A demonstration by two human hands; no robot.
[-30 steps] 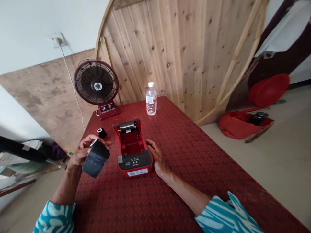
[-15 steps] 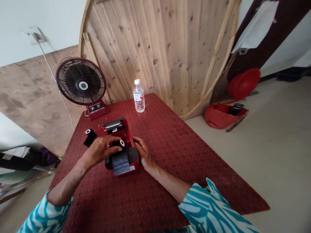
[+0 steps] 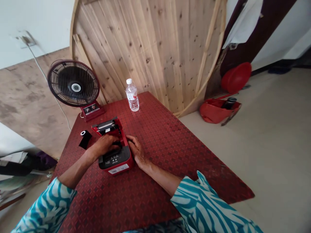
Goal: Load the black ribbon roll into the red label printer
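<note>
A red and black label printer stands on the table with its lid raised. My left hand reaches down into the open printer, its fingers closed around a black ribbon roll that is mostly hidden by the hand and the printer body. Against the printer's right side rests my right hand, fingers stretched along the wall and near its upper edge. A second black roll with a white core lies left of the printer, a strip of it unrolled on the table.
A desk fan stands at the table's far left corner. Behind the printer is a clear plastic bottle. A large round wooden board leans beyond the red patterned table. On the floor at right are a red bag and red basin.
My left hand has lowered the black roll into the printer, and the dark strip that hung over the printer's front no longer shows there. My right hand stays at the printer's side. The view has shifted slightly.
</note>
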